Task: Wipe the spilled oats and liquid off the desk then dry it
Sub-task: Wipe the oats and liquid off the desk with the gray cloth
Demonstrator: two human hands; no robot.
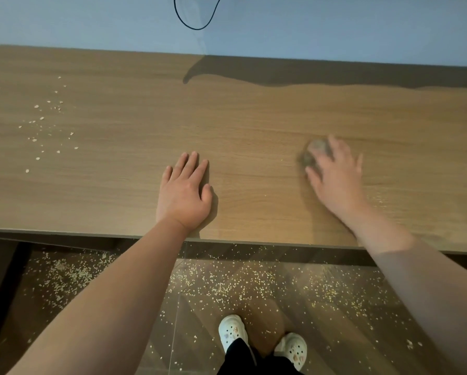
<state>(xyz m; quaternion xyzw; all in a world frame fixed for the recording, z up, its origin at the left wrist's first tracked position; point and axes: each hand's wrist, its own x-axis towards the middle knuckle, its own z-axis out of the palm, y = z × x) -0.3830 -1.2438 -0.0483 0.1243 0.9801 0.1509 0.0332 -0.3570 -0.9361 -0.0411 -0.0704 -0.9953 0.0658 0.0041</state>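
While left hand lies flat on desk — fingers together — right hand grips cloth.

The left forearm and right forearm are bare. Below the front edge of the desk, the feet wear chunky white perforated clogs studded with small coloured charms; black fabric covers the legs.
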